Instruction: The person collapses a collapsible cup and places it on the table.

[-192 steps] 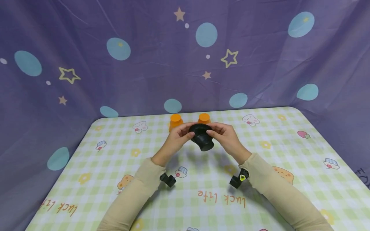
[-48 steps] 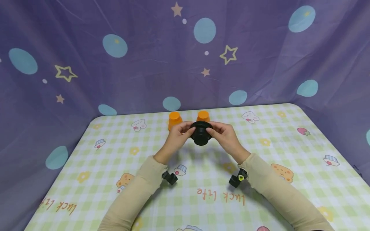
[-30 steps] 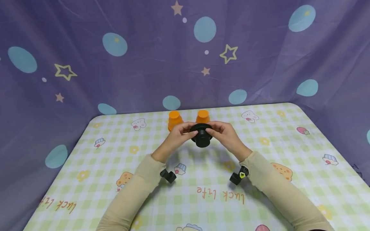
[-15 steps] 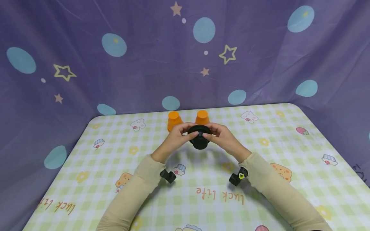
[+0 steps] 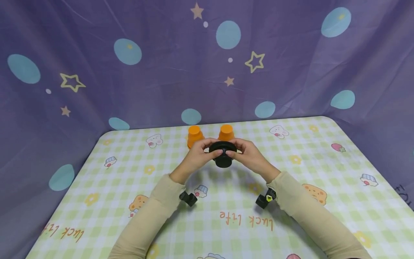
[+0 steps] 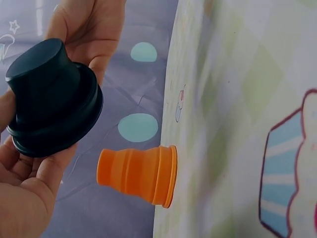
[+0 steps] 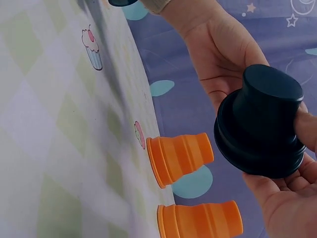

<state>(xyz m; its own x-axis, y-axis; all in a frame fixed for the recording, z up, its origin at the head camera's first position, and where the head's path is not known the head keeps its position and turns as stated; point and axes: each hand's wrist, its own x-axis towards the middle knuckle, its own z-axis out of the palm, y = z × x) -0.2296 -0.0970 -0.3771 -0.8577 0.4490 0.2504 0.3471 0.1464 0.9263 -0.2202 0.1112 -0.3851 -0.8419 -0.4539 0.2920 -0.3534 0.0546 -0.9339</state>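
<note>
A black collapsible cup (image 5: 223, 162) is held above the table between both hands, its wide rim away from me and narrow base towards me. My left hand (image 5: 199, 153) grips the left of the rim, thumb on the cup's side. On the right, my right hand (image 5: 250, 155) grips it the same way, the two thumbs close together. Both wrist views show the dark cup (image 6: 47, 94) with its wall partly folded near the rim. Behind the hands, two orange collapsible cups, a left one (image 5: 195, 136) and a right one (image 5: 226, 131), stand upside down; fingers partly cover their lower parts.
A green-and-white checked cloth (image 5: 181, 230) with cartoon prints covers the table. Purple patterned fabric (image 5: 161, 93) hangs behind the far edge. Small black cameras sit at the left wrist (image 5: 188, 198) and right wrist (image 5: 266, 199).
Earlier the black cup looked longer and tilted to the right; now its base faces me and looks shorter. Both thumbs have moved inward over its side. The orange cups have stayed put.
</note>
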